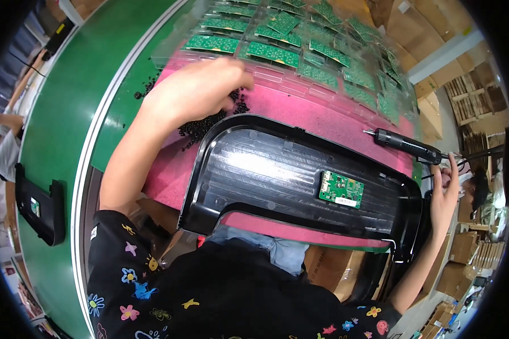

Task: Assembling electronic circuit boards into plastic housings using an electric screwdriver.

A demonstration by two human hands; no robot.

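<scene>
A black curved plastic housing [254, 186] lies in front of me with its hollow side up. Inside it, right of the middle, rests a small green circuit board [341, 190]. My left hand [201, 87] hovers low over a heap of small black parts, probably screws [201, 129]; its fingers curl downward, closed, and their tips are partly hidden. At the right end of the housing is my right hand [445, 189], fingers stretched and apart. Its fingertips are close to the tail of a black electric screwdriver [407, 145], whose bit points left.
Clear plastic trays [277, 76] holding many green boards stand at the back on a pink mat [322, 116]. On the green bench [56, 130] to the left lies another black housing [39, 206] with a board. Cardboard boxes [464, 246] are stacked at right.
</scene>
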